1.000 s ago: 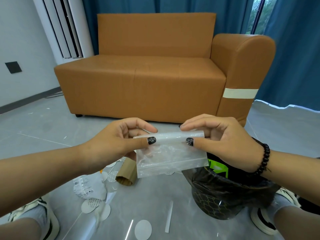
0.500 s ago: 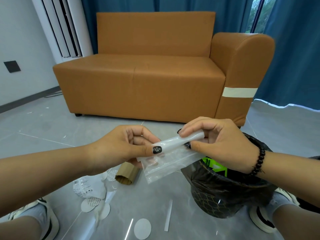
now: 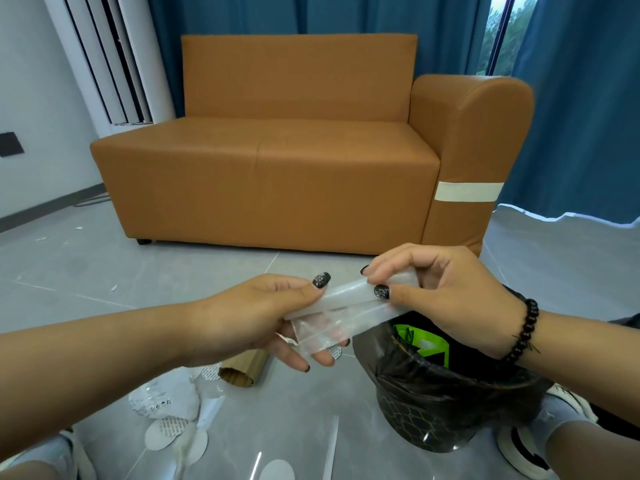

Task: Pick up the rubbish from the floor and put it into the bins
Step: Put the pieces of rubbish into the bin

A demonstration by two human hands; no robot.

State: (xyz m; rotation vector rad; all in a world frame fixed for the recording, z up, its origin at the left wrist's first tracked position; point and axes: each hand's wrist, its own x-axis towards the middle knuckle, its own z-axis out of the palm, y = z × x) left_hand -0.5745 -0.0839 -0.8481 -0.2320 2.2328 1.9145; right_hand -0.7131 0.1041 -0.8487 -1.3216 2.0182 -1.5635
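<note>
Plastic bag [image 3: 341,315], clear and half rolled into a tube, sits between my two hands just above and to the left of the bin [image 3: 446,403], whose black liner gapes open beneath my right wrist. My left hand [image 3: 249,320] grips the bag's left end, thumb on top and fingers cupped under the loose lower flap; my right hand [image 3: 440,292] pinches the rolled upper edge between thumb and curled fingers. To do this step well, I judge I should tighten the roll until the flap hanging below is tucked in, since a loose sheet like this could catch air and drift past the rim. Then I would carry it right, over the middle of the liner, and let go low inside the opening, not from above. Plenty is left on the floor [image 3: 104,289]: a cardboard tube [image 3: 242,370] below my left hand, white round discs [image 3: 166,433], a crumpled wrapper [image 3: 162,403] and thin white strips [image 3: 330,448] near the bin's base
</note>
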